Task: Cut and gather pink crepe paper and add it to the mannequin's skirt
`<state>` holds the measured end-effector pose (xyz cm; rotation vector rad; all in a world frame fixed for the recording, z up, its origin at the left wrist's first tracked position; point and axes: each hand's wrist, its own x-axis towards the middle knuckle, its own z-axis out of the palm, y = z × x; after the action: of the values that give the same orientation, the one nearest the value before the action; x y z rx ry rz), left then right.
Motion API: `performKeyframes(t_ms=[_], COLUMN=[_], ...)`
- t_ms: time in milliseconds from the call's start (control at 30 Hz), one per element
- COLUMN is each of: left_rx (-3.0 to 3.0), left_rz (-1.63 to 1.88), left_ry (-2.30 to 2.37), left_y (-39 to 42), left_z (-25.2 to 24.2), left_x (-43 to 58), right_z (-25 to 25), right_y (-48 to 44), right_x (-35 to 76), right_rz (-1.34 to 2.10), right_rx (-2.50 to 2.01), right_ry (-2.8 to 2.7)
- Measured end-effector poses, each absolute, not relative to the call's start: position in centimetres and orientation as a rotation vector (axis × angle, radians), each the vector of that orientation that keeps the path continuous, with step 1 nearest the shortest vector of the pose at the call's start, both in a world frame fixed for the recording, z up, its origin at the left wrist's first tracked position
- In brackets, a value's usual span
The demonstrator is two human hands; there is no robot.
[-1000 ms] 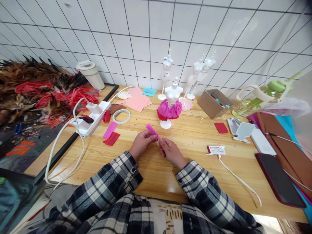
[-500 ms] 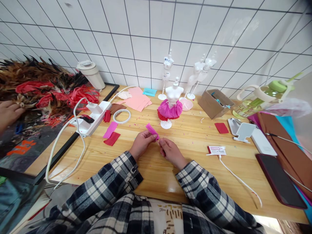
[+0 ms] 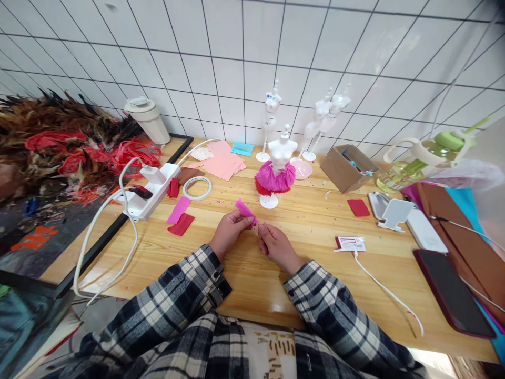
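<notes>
Between the fingers of my left hand is a magenta crepe paper strip, its free end pointing up and away from me. My right hand is closed in a pinch at the strip's near end, which the fingertips partly hide. Just beyond my hands stands a small white dress form wearing a ruffled magenta skirt with red ruffles beneath. To the left lie a flat magenta paper piece and a red paper piece.
A roll of white tape, a power strip and pink paper are on the left. More white dress forms stand behind. A cardboard box, phone and bottle sit right. Feathers are piled far left.
The other person's hand at the far left has drawn back toward the picture's edge. My hands and the strip have barely shifted.
</notes>
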<state>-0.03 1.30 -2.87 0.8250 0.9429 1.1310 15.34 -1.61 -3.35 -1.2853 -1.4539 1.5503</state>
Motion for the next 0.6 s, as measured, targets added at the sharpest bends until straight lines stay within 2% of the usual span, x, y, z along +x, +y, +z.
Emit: performKeyframes(t_ms=[600], left_rx=[0.891], left_rz=[1.128], left_ry=[1.002], left_y=[1.3], left_z=[-3.17], left_x=[-0.04], right_z=[-3.33], right_y=[-1.61], right_x=[15.36], right_rz=[1.49], right_rx=[-1.32], right_ry=[-1.528])
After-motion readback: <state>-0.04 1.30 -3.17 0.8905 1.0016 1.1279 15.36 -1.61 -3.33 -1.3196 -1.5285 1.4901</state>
